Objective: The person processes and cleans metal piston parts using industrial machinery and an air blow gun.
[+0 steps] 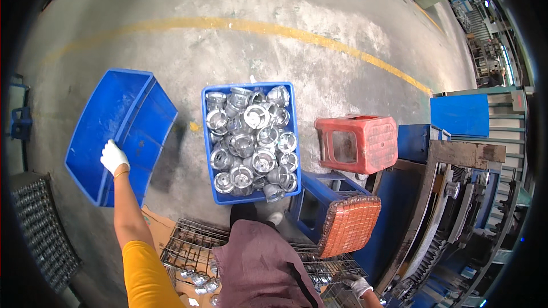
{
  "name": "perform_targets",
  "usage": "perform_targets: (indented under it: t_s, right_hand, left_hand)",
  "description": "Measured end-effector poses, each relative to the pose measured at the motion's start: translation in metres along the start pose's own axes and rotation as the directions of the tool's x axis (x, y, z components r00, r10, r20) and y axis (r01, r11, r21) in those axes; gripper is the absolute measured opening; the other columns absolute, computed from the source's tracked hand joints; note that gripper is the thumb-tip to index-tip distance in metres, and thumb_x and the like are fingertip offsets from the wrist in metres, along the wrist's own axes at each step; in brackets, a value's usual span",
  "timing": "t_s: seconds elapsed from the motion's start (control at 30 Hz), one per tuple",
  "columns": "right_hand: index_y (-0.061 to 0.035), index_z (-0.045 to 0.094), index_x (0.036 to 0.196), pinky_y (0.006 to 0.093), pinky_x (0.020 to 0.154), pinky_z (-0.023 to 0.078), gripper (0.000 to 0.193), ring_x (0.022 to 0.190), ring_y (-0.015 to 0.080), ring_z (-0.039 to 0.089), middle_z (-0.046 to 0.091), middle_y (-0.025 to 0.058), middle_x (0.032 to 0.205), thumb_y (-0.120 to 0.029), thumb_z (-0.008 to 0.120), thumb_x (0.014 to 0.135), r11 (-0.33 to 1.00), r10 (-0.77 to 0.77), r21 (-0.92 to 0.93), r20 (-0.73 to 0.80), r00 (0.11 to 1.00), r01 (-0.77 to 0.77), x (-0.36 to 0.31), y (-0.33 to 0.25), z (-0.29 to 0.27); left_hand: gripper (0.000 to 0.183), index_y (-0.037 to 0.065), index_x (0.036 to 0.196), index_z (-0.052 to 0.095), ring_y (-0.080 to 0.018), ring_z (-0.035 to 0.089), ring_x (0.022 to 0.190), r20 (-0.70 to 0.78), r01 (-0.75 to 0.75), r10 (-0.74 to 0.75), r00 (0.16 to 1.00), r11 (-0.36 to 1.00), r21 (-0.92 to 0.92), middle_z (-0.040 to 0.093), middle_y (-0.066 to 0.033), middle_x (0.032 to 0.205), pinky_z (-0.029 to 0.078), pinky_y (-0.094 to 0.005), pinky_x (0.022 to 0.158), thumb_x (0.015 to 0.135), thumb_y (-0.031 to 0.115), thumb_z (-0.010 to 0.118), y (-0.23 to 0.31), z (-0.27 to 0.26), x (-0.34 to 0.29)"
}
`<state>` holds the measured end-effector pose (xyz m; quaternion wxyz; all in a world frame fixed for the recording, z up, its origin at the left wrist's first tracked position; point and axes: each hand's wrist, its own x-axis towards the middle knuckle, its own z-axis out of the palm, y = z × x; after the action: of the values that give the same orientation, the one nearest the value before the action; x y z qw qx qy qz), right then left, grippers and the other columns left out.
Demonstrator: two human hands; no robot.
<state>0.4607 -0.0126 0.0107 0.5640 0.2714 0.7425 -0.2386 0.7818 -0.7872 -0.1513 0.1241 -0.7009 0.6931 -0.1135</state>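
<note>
My left hand (pixel 116 158), in a white glove, is closed on the rim of a blue plastic crate (pixel 117 111). The crate is tipped on its side at the left, and its inside shows bare. My right hand (pixel 359 287), also gloved in white, is low at the right by a black wire basket (pixel 325 263). Its fingers look curled, but what they hold is too small to make out. In front of me stands a second blue crate (pixel 206 154), heaped with shiny metal cup-shaped parts (pixel 256 116).
A red plastic stool (pixel 365 144) and a blue stool with an orange woven seat (pixel 351 225) stand right of the full crate. Another wire basket (pixel 191 245) holds metal parts near my legs. Machinery (pixel 434 217) lines the right side. A yellow line (pixel 285 31) crosses the floor.
</note>
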Motion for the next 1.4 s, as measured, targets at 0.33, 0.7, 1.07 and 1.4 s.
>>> perform_targets:
  t_s: [0.33, 0.7, 1.07, 1.4]
  right_hand:
    - [0.0039, 0.059, 0.112, 0.0274, 0.078, 0.049, 0.03, 0.088, 0.0164, 0.062, 0.064, 0.0091, 0.1, -0.013, 0.061, 0.088, 0.946, -0.169, -0.253, 0.156, 0.973, 0.205, 0.009, -0.097, 0.061]
    - [0.0001, 0.063, 0.106, 0.03, 0.086, 0.047, 0.03, 0.096, 0.0205, 0.062, 0.066, 0.014, 0.103, -0.022, 0.062, 0.085, 0.855, -0.368, -0.292, 0.238, 0.899, 0.428, 0.083, -0.09, 0.071]
    - [0.0005, 0.048, 0.125, 0.0372, 0.084, 0.05, 0.046, 0.096, 0.027, 0.062, 0.064, 0.0185, 0.101, -0.022, 0.058, 0.086, 0.849, -0.048, 0.529, 0.096, 0.994, -0.01, 0.196, -0.107, 0.206]
    - [-0.0019, 0.041, 0.133, 0.0443, 0.108, 0.029, 0.058, 0.126, 0.0301, 0.04, 0.042, 0.017, 0.136, -0.047, 0.038, 0.096, -0.034, 0.29, 0.999, -0.01, 0.957, 0.021, 0.318, -0.103, 0.351]
  left_hand:
    - [0.03, 0.01, 0.098, 0.067, -0.035, 0.062, 0.092, 0.639, -0.239, 0.429, 0.639, 0.899, -0.366, 0.067, -0.0161, 0.098, 0.05, -0.0415, 0.081, 0.073, 0.027, 0.07, 0.039, 0.086, -0.197]
    - [0.044, 0.009, 0.111, 0.064, -0.0312, 0.06, 0.103, 0.839, -0.088, 0.495, 0.228, 0.868, -0.488, 0.065, -0.0144, 0.109, 0.045, -0.0388, 0.09, 0.078, 0.036, 0.068, 0.032, 0.008, -0.329]
    - [0.026, 0.005, 0.104, 0.063, -0.0373, 0.06, 0.097, 0.309, -0.417, 0.656, 0.689, 0.707, -0.571, 0.063, -0.02, 0.101, 0.047, -0.0417, 0.084, 0.087, 0.025, 0.057, 0.15, -0.009, -0.107]
    - [0.045, 0.001, 0.115, 0.059, -0.0359, 0.053, 0.111, 0.039, -0.622, 0.811, 0.584, 0.478, -0.62, 0.058, -0.0221, 0.117, 0.041, -0.0383, 0.095, 0.092, 0.038, 0.048, 0.414, 0.043, 0.057]
